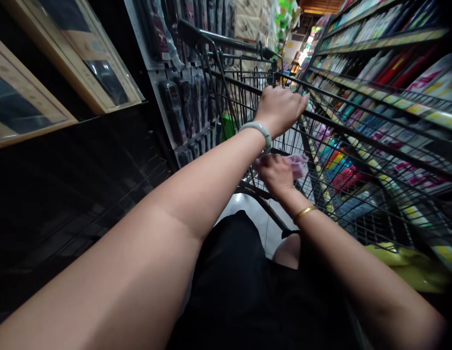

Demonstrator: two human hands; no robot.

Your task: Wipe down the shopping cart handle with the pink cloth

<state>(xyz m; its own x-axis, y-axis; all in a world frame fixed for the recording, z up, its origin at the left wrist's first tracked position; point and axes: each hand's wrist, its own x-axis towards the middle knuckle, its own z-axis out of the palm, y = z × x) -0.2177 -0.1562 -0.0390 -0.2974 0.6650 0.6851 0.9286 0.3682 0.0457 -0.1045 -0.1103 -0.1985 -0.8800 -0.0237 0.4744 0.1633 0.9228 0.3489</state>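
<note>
Nearest is the person's black-clothed lap [229,277], just short of the cart [231,43], with pale floor tiles [260,223] showing between. Left of the cart, boxes [102,80] with dark windows sit above a glossy black panel [73,194]; something yellow [408,267] lies low at the cart's right. The right hand [279,174], a gold bangle [305,213] at its wrist, is closed on a pink cloth [299,165] at the cart's near wire side — whether the cloth touches the wire is hard to tell. Above it the left hand [280,109], with a pale bangle [258,130], grips the cart's near top rail. Past the cart's left side hang dark packs [171,104]; beyond its right, shelves [393,41] hold rows of coloured packets [397,68].
</note>
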